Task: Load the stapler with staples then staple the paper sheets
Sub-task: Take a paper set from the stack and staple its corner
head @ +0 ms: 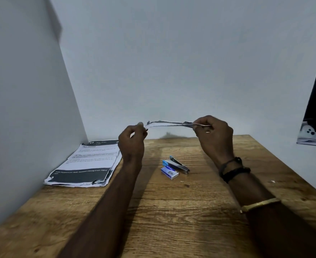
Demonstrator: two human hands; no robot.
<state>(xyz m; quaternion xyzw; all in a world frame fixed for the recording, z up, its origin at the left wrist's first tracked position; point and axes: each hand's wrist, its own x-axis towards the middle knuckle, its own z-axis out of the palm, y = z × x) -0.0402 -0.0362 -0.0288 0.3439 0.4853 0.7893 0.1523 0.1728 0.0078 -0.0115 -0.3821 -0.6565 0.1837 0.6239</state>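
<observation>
Both hands hold up a thin set of paper sheets [169, 124], seen edge-on, above the far part of the wooden table [172, 211]. My left hand [133, 140] pinches its left end and my right hand [214, 135] pinches its right end. Below them on the table lies a small blue and metal stapler [177, 164]. A small blue staple box [169, 172] lies right against its near side. Neither hand touches the stapler or the box.
A stack of printed sheets [87, 164] lies at the table's far left, against the grey wall. A loose staple [181, 181] and small scraps lie near the box. Another printed paper [313, 135] shows at the right edge, beyond the table.
</observation>
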